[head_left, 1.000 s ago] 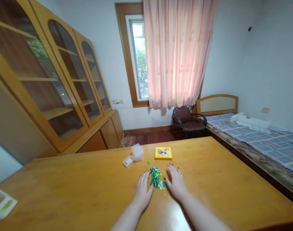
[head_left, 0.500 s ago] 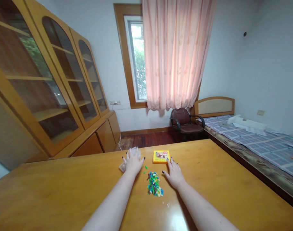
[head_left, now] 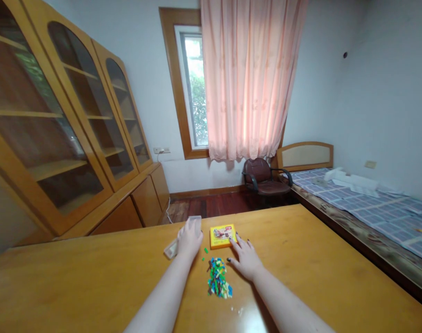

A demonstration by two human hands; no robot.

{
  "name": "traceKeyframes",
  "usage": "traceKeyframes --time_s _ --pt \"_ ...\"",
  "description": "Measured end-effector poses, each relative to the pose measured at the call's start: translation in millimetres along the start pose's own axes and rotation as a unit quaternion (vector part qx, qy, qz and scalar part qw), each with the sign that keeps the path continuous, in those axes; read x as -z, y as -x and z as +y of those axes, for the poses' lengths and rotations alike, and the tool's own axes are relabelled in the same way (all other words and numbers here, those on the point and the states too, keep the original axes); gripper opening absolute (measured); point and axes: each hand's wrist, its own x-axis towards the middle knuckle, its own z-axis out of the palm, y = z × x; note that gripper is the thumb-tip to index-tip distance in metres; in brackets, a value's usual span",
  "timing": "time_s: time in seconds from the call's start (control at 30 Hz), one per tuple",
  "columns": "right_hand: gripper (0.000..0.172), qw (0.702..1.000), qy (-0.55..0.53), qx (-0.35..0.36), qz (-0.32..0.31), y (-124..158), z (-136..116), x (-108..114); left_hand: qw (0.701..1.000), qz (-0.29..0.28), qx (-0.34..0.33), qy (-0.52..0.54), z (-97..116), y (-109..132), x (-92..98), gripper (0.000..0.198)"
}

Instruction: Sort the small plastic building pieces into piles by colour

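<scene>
Left hand (head_left: pixel 189 241) curls over a clear box (head_left: pixel 196 218), its hold hidden; the right hand (head_left: pixel 247 262), spread and empty, has fingertips at the right edge of the yellow box (head_left: pixel 221 236), perhaps steadying it. Printed face up, it lies flat on the table (head_left: pixel 93 277), long axis left to right; coloured pieces (head_left: pixel 218 277), seemingly heaped for easy reach, stretch near to far.

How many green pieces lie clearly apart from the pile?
2: the larger green piece lies by the near left corner of the yellow box; the smaller one sits left of the far end of the pile. Others may be hidden under the left hand.
</scene>
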Motion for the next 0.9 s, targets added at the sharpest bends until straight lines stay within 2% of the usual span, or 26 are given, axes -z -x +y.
traceKeyframes --time_s 0.13,0.23,0.37,0.53,0.73,0.9 --pt "0.077 1.0 -0.014 0.013 -0.005 2 -1 1 0.981 -0.045 -0.181 0.049 24 24 -8.0 0.064" --pt "0.076 1.0 -0.02 0.02 -0.004 3 -2 2 0.958 -0.11 -0.255 0.066 35 35 -20.6 0.059" --pt "0.071 1.0 -0.025 0.015 0.007 3 -2 1 0.963 -0.128 -0.228 0.068 35 34 -30.9 0.05" --pt "0.066 0.999 -0.032 0.009 0.021 3 -3 2 0.977 -0.121 -0.171 0.031 39 30 -30.9 0.046" --pt "0.067 0.999 -0.038 0.006 0.026 2 -4 2 0.966 -0.148 -0.207 0.046 36 24 -38.4 0.05" --pt "0.068 0.999 -0.04 0.005 0.031 2 -2 0 0.963 -0.128 -0.224 0.079 29 19 -49.4 0.045"
